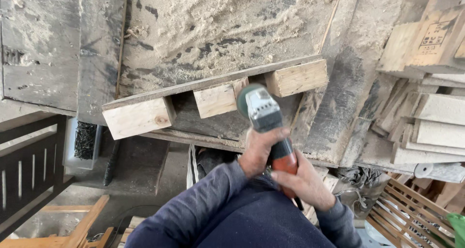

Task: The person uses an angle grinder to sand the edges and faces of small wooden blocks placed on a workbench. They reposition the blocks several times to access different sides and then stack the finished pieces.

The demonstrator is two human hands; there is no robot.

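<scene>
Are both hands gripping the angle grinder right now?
Yes, the left hand and right hand both wrap the angle grinder near the middle wooden block.

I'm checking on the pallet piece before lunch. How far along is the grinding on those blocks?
Sawdust already covers the bench, so some cutting or sanding looks done. In hand: both hands, left and right, grip the angle grinder, its disc at the middle wooden block. The left block and right block show no visible marks.
</scene>
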